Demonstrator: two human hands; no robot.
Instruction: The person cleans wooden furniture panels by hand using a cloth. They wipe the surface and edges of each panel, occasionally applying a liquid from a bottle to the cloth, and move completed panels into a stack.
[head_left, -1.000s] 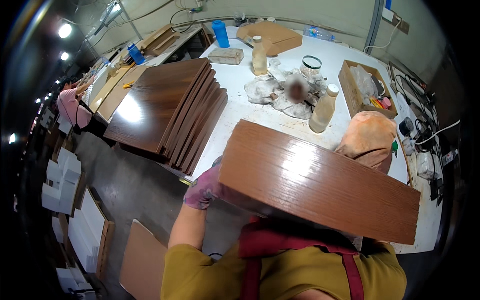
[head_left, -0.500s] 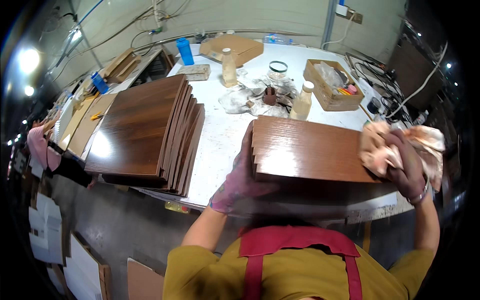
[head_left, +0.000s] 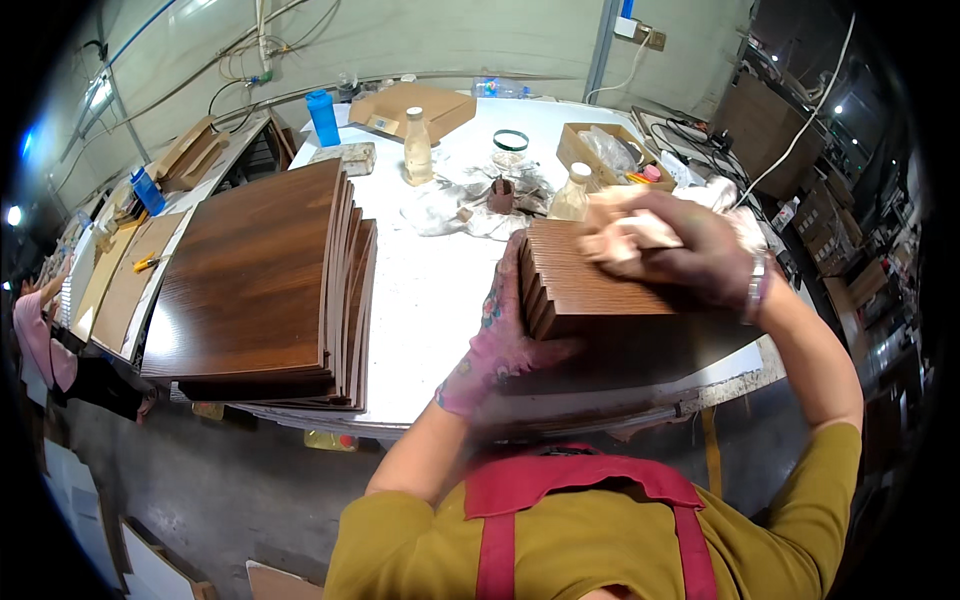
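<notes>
Dark brown wood panels (head_left: 552, 262) stand together on the white worktable (head_left: 430, 310) in front of me, their narrow grained faces upward. My left hand (head_left: 497, 345), in a pink patterned glove, grips their left end, with its thumb along the near side. A stained, pale peach cloth (head_left: 622, 232) is bunched in my gloved right hand (head_left: 708, 245), pressed on the upper face; both are slightly blurred. The hand and cloth hide the right part of the panels. To the left lies a stack of larger glossy brown panels (head_left: 250, 270), overhanging the table's near edge.
Behind the panels are two capped bottles (head_left: 417, 148), crumpled stained rags (head_left: 450, 200), and a small brown cup-like piece (head_left: 501, 195). A cardboard box (head_left: 580, 150) holds plastic and small items. A blue bottle (head_left: 322, 118) stands farther back. Another person (head_left: 50, 345) works at far left.
My right hand and the cloth have swept left along the panels, from the right end toward the middle. My left hand still holds the left end. The whole view has shifted slightly.
</notes>
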